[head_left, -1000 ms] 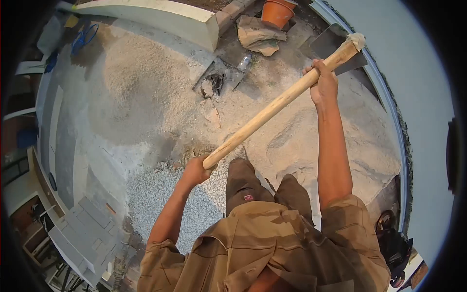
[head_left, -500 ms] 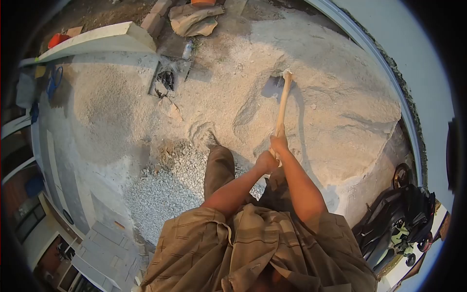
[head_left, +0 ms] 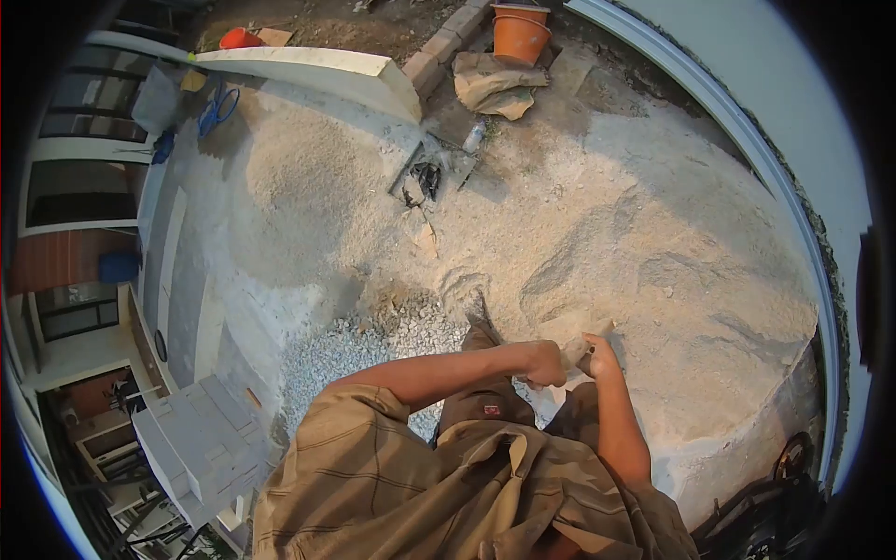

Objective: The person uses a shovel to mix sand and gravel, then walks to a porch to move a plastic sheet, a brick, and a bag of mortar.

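My left hand is closed on the wooden handle, in front of my body. Close to its right, my right hand is closed round the same tool. Only a short, blurred part of the wooden handle shows past my fingers; I cannot make out the tool's head. Beneath and beyond the hands lies a broad spread of pale sand with hollows and ridges. Grey gravel lies to the left of my legs.
An orange bucket stands at the top beside a crumpled sack. A plastic bottle and a black bag are near a low white wall. Stacked grey blocks stand lower left; a dark motorcycle is lower right.
Both hands have come back toward my body with the tool, which was stretched out into the sand. The view has turned, shifting the scene to the right and bringing the orange bucket into fuller view.
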Available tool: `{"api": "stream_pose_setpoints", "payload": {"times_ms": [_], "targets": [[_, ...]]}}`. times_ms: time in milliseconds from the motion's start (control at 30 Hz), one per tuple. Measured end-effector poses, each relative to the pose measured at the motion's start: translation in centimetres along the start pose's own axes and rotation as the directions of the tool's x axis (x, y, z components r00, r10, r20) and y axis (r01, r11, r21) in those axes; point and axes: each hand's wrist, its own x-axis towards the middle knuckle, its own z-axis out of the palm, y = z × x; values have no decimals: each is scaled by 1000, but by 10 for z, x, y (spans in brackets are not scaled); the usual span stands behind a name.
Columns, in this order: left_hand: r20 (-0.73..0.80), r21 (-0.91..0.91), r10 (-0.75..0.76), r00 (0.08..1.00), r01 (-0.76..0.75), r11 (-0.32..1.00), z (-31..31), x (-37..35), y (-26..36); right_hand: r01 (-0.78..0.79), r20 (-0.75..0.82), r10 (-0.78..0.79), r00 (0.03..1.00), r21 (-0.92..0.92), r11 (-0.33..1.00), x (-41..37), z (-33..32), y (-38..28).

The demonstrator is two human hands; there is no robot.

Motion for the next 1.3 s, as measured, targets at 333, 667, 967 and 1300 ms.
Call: {"api": "stream_pose_setpoints", "payload": {"times_ms": [333,667,967,1300], "targets": [[-574,-191,-653,494,695,693,-77,-498,-94,205,-18,-205,979,172,963,35,274,116],[-858,-398,-487,-164,812,428,1,-742,-254,8,391,-23,920,42,999,-142,553,209],[-808,-468,-387,445,-83,880,-87,-158,-175,968,629,-736,251,-156,197,-208,551,-184],[-829,-502,-284,482,-415,759,-309,211,40,505,448,-780,436,-840,-200,-39,362,-362]]}}
